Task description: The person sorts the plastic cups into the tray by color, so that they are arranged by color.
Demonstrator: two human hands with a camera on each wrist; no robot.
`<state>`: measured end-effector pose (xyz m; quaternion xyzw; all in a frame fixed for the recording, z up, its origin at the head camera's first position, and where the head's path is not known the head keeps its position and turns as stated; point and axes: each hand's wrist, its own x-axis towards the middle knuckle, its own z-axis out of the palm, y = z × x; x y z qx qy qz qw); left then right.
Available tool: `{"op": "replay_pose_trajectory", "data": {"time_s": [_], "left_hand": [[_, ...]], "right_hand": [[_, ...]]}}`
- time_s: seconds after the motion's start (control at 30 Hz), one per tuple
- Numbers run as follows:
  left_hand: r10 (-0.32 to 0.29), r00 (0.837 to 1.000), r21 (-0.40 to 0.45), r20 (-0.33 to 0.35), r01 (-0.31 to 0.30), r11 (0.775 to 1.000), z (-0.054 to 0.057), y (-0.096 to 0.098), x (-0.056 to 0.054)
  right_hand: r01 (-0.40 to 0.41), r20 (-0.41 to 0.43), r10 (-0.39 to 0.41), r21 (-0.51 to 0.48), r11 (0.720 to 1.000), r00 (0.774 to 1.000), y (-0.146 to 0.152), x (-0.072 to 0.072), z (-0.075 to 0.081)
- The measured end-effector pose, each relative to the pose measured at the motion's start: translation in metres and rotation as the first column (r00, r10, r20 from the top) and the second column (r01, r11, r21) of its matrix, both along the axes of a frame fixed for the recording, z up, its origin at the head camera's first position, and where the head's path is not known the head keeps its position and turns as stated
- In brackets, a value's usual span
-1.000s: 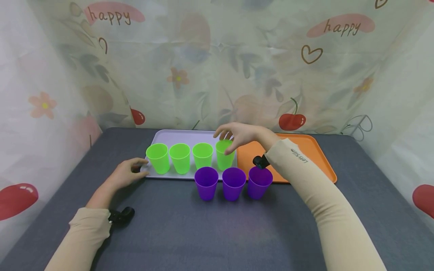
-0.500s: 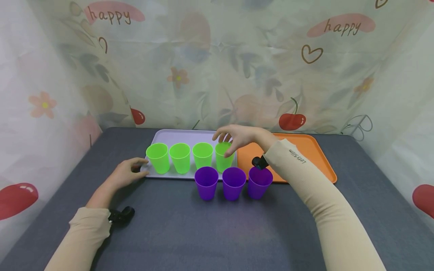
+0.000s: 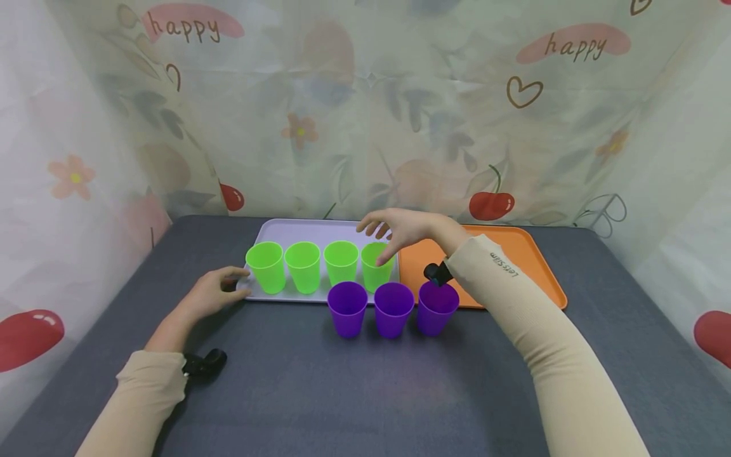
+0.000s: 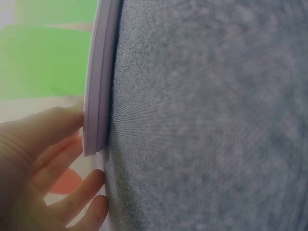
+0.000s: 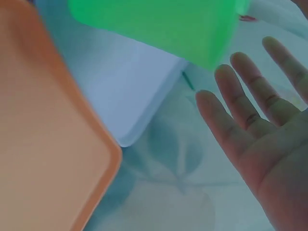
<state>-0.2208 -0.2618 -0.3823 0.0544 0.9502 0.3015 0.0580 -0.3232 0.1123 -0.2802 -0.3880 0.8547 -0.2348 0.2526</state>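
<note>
Four bright green cups stand upright in a row on the lilac tray (image 3: 314, 227). My right hand (image 3: 402, 227) is over the rightmost green cup (image 3: 375, 276), its fingers spread apart; the thumb overlaps the rim in the head view. The right wrist view shows these fingertips apart from the cup. At the tray's front left corner, my left hand (image 3: 214, 293) holds the edge, with the thumb (image 4: 62, 118) against the rim and other fingers further round the corner. The leftmost green cup (image 3: 266, 270) stands close by those fingers.
Three purple cups, left (image 3: 348, 311), middle (image 3: 393, 311) and right (image 3: 436, 311), stand upright before the trays, below my right forearm. An orange tray (image 3: 516, 254) adjoins the lilac one. Dark cloth (image 3: 342, 393) covers the table; a printed curtain (image 3: 371, 127) hangs behind.
The rightmost green cup has come down slightly and a little left. My right hand's fingers have let go of it and spread. My left hand has not moved.
</note>
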Motion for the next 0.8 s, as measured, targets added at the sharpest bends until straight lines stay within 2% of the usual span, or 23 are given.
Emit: {"op": "replay_pose_trajectory", "data": {"time_s": [0.27,0.43,0.53,0.67,0.8], "left_hand": [[-0.005,1.0,0.004,-0.022,0.005,1.0,-0.001,0.001,0.0],[-0.011,0.998,0.002,-0.059,0.011,1.0,0.0,0.002,0.002],[-0.011,0.998,0.004,-0.06,0.011,1.0,0.001,0.003,0.003],[-0.011,0.999,-0.001,-0.051,0.011,1.0,0.001,0.003,0.003],[-0.008,0.999,-0.004,-0.046,0.008,1.0,0.001,0.002,0.002]], "right_hand": [[0.102,-0.059,-0.114,-0.18,0.978,0.992,0.029,0.007,0.019],[0.161,-0.103,-0.197,-0.281,0.946,0.975,0.05,0.018,0.021],[0.218,-0.13,-0.272,-0.327,0.92,0.953,0.064,0.027,0.017],[0.313,-0.154,-0.385,-0.352,0.882,0.91,0.088,0.04,0.01],[0.402,-0.126,-0.473,-0.365,0.84,0.872,0.112,0.054,0.001]]}}
